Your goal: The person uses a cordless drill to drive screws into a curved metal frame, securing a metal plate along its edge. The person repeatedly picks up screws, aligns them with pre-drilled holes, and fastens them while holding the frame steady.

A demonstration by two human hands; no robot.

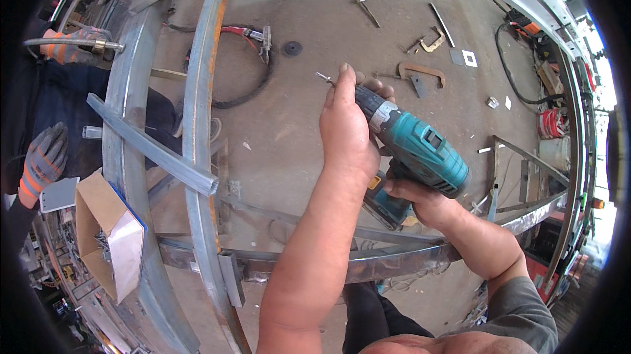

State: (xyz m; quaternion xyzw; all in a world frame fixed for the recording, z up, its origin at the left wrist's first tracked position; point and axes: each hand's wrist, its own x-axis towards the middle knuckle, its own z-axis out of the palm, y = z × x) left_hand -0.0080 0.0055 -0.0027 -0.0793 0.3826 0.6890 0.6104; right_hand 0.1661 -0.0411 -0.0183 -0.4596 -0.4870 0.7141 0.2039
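Note:
A teal and black cordless drill (pixel 426 150) is held in front of me, its nose pointing up and left. My right hand (pixel 417 193) is wrapped around its handle, just above the battery (pixel 388 206). My left hand (pixel 348 117) is closed on the front end around the black chuck (pixel 369 101), thumb stretched along it. Past the thumb sticks out a thin metal bit (pixel 324 78). Some left fingers are hidden behind the chuck, and whether the right index finger touches the trigger cannot be made out.
Steel rails (pixel 204 124) run along my left, crossed by a short square tube (pixel 154 143). An open cardboard box (pixel 112 236) of screws sits there, near a co-worker's gloved hand (pixel 45 160). A clamp (pixel 424 72) and a hammer (pixel 369 13) lie on the floor. A curved beam (pixel 388 263) crosses before me.

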